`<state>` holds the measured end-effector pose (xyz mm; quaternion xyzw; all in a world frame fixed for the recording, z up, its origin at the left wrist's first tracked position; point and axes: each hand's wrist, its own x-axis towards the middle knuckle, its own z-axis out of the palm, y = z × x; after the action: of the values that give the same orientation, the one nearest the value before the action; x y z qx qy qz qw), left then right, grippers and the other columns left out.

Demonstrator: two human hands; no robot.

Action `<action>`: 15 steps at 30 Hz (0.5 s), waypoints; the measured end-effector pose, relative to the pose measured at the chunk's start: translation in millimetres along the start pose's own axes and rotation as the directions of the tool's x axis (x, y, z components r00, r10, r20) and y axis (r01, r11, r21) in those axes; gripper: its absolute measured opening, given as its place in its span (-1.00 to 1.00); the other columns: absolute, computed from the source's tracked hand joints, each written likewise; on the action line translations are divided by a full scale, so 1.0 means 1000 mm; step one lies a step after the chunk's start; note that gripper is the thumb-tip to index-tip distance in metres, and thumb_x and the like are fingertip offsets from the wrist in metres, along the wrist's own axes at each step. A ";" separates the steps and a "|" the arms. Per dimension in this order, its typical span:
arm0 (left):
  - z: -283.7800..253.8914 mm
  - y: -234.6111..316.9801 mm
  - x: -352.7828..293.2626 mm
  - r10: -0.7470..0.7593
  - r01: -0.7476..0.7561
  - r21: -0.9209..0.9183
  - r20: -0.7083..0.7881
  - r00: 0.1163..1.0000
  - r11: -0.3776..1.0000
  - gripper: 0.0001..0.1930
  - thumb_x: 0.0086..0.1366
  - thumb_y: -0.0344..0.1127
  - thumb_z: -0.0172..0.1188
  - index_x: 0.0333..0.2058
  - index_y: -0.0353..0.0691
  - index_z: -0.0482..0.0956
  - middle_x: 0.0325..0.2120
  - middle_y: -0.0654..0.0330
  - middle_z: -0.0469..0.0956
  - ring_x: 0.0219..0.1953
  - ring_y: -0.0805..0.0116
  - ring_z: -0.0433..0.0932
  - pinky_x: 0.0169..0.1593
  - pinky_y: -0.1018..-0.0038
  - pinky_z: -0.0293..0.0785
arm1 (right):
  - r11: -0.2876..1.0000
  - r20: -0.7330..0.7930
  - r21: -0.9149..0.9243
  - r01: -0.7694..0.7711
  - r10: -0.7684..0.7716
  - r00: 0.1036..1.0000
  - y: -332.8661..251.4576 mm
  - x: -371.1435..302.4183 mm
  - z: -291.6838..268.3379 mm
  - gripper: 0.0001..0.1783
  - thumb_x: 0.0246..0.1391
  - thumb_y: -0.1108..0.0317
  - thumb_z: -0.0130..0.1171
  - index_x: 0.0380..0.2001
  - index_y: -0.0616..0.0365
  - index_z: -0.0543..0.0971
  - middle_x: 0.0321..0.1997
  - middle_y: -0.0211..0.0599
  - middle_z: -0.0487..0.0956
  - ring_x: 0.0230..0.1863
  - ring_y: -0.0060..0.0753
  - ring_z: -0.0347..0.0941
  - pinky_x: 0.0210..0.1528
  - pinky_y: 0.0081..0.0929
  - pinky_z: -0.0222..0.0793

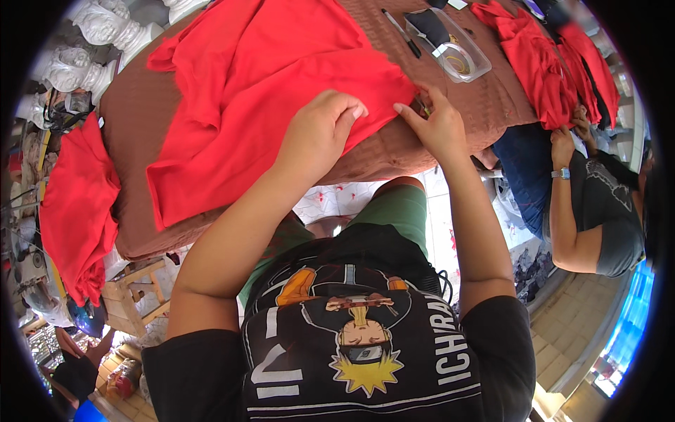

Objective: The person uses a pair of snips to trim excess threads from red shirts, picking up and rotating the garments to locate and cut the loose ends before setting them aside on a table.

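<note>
A large piece of red cloth (260,91) lies loosely folded over the brown-covered table (133,141) in front of me. My left hand (320,130) rests on its near edge, thumb and fingers closed on the fabric. At the cloth's right corner is my right hand (439,125), its thumb and forefinger apart beside the red edge. Its other fingers curl around a small yellowish-green thing, mostly hidden, whose kind I cannot make out.
A black pen (401,33) and a clear plastic box (460,56) with small items lie beyond my right hand. At right, a co-worker's hands (566,137) handle red garments (538,67). More red cloth (81,211) hangs at left, near white sculpted busts (102,24) and a wooden stool (133,299).
</note>
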<state>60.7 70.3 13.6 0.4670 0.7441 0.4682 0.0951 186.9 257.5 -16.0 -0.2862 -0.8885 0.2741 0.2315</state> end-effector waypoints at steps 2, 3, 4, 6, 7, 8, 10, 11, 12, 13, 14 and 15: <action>-0.007 0.008 -0.001 0.019 -0.019 0.030 0.000 1.000 0.999 -0.81 0.22 -0.33 0.23 -0.22 -0.26 0.57 -0.33 0.14 0.56 -0.28 0.21 0.58 -0.15 0.40 0.49 | 0.998 -0.050 0.056 0.007 -0.004 0.999 -0.004 0.002 0.008 -0.45 -0.05 0.07 0.35 -0.03 0.12 0.53 -0.18 -0.11 0.60 -0.16 -0.11 0.56 -0.10 -0.26 0.46; -0.007 0.010 -0.002 0.030 -0.031 0.083 0.019 0.999 0.996 -0.80 0.21 -0.32 0.24 -0.22 -0.26 0.57 -0.32 0.14 0.56 -0.28 0.21 0.58 -0.16 0.40 0.49 | 0.999 -0.069 0.054 0.008 -0.004 0.998 -0.002 0.003 0.011 -0.46 -0.05 0.09 0.35 -0.03 0.12 0.53 -0.16 -0.11 0.60 -0.16 -0.12 0.56 -0.11 -0.26 0.46; -0.008 0.012 -0.002 0.044 -0.049 0.137 0.038 0.998 0.989 -0.79 0.20 -0.32 0.25 -0.22 -0.25 0.57 -0.31 0.14 0.55 -0.28 0.22 0.58 -0.16 0.41 0.49 | 0.999 -0.092 0.052 0.010 -0.006 0.996 0.004 0.005 0.014 -0.47 -0.05 0.11 0.35 -0.04 0.12 0.53 -0.14 -0.11 0.59 -0.16 -0.12 0.56 -0.12 -0.26 0.46; 0.006 -0.004 -0.014 0.035 -0.054 0.235 0.081 0.996 0.971 -0.77 0.18 -0.31 0.28 -0.20 -0.24 0.57 -0.30 0.13 0.54 -0.29 0.23 0.57 -0.17 0.42 0.49 | 1.000 -0.093 0.012 0.003 -0.002 0.996 0.008 0.006 0.014 -0.49 -0.06 0.15 0.34 -0.04 0.13 0.53 -0.13 -0.10 0.58 -0.17 -0.12 0.55 -0.13 -0.26 0.46; 0.012 -0.005 -0.018 0.027 -0.056 0.279 0.107 0.994 0.959 -0.76 0.17 -0.31 0.29 -0.19 -0.24 0.57 -0.30 0.13 0.54 -0.29 0.23 0.57 -0.18 0.43 0.49 | 0.999 -0.071 -0.028 -0.015 0.013 0.997 0.011 0.005 0.013 -0.49 -0.06 0.16 0.34 -0.04 0.13 0.53 -0.13 -0.10 0.58 -0.17 -0.12 0.55 -0.13 -0.26 0.46; 0.015 -0.007 -0.019 -0.016 0.001 0.233 0.062 0.998 0.973 -0.78 0.15 -0.34 0.30 -0.23 -0.24 0.59 -0.33 0.14 0.53 -0.32 0.23 0.56 -0.20 0.44 0.48 | 0.997 -0.050 -0.069 -0.033 0.030 0.998 0.013 0.003 0.013 -0.50 -0.06 0.18 0.34 -0.03 0.13 0.53 -0.14 -0.09 0.58 -0.18 -0.12 0.55 -0.14 -0.25 0.46; 0.013 -0.009 -0.019 -0.126 0.117 0.152 0.050 0.991 0.981 -0.82 0.17 -0.35 0.29 -0.26 -0.26 0.60 -0.33 0.16 0.54 -0.34 0.30 0.55 -0.22 0.46 0.47 | 0.999 -0.025 -0.028 0.020 -0.020 0.999 0.013 -0.001 0.011 -0.48 -0.07 0.16 0.34 -0.03 0.14 0.53 -0.16 -0.08 0.58 -0.19 -0.10 0.55 -0.15 -0.25 0.45; 0.011 -0.007 -0.019 -0.176 0.171 0.107 0.046 0.983 0.980 -0.84 0.18 -0.35 0.28 -0.28 -0.27 0.60 -0.33 0.17 0.54 -0.34 0.34 0.55 -0.22 0.46 0.47 | 0.999 -0.016 -0.012 0.049 -0.049 0.999 0.012 -0.003 0.009 -0.47 -0.07 0.14 0.34 -0.03 0.14 0.53 -0.17 -0.07 0.58 -0.20 -0.10 0.54 -0.15 -0.25 0.45; 0.010 -0.005 -0.020 -0.207 0.206 0.024 0.076 0.975 0.978 -0.85 0.19 -0.36 0.28 -0.29 -0.28 0.60 -0.34 0.19 0.54 -0.34 0.38 0.54 -0.22 0.48 0.46 | 0.999 -0.027 -0.011 0.035 -0.035 0.999 0.011 -0.006 0.007 -0.46 -0.07 0.13 0.34 -0.03 0.14 0.53 -0.18 -0.07 0.58 -0.20 -0.09 0.54 -0.15 -0.24 0.45; 0.007 -0.003 -0.020 -0.241 0.248 -0.055 0.110 0.964 0.967 -0.86 0.19 -0.36 0.28 -0.30 -0.29 0.60 -0.34 0.20 0.54 -0.33 0.43 0.53 -0.21 0.50 0.45 | 1.000 -0.032 -0.006 0.018 -0.018 0.999 0.009 -0.008 0.007 -0.45 -0.08 0.12 0.34 -0.02 0.14 0.53 -0.20 -0.08 0.59 -0.20 -0.09 0.54 -0.15 -0.24 0.45; 0.003 0.000 -0.019 -0.272 0.291 -0.132 0.147 0.951 0.947 -0.87 0.20 -0.37 0.27 -0.32 -0.30 0.60 -0.34 0.22 0.54 -0.33 0.47 0.52 -0.21 0.52 0.44 | 1.000 -0.038 -0.001 0.002 -0.002 0.999 0.005 -0.010 0.007 -0.44 -0.08 0.11 0.35 -0.02 0.15 0.53 -0.21 -0.08 0.59 -0.21 -0.08 0.54 -0.14 -0.24 0.45; -0.001 0.004 -0.018 -0.221 0.242 -0.169 0.135 0.966 0.955 -0.88 0.21 -0.38 0.26 -0.31 -0.30 0.60 -0.33 0.24 0.53 -0.31 0.50 0.51 -0.19 0.53 0.43 | 1.000 -0.041 -0.011 -0.025 0.024 0.999 -0.001 -0.011 0.007 -0.44 -0.08 0.10 0.35 -0.03 0.15 0.53 -0.23 -0.08 0.59 -0.22 -0.08 0.55 -0.15 -0.24 0.45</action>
<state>72.5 55.5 12.2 0.3918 0.7406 0.4930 0.2346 190.9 247.6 -23.3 -0.3040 -0.8814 0.2660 0.2448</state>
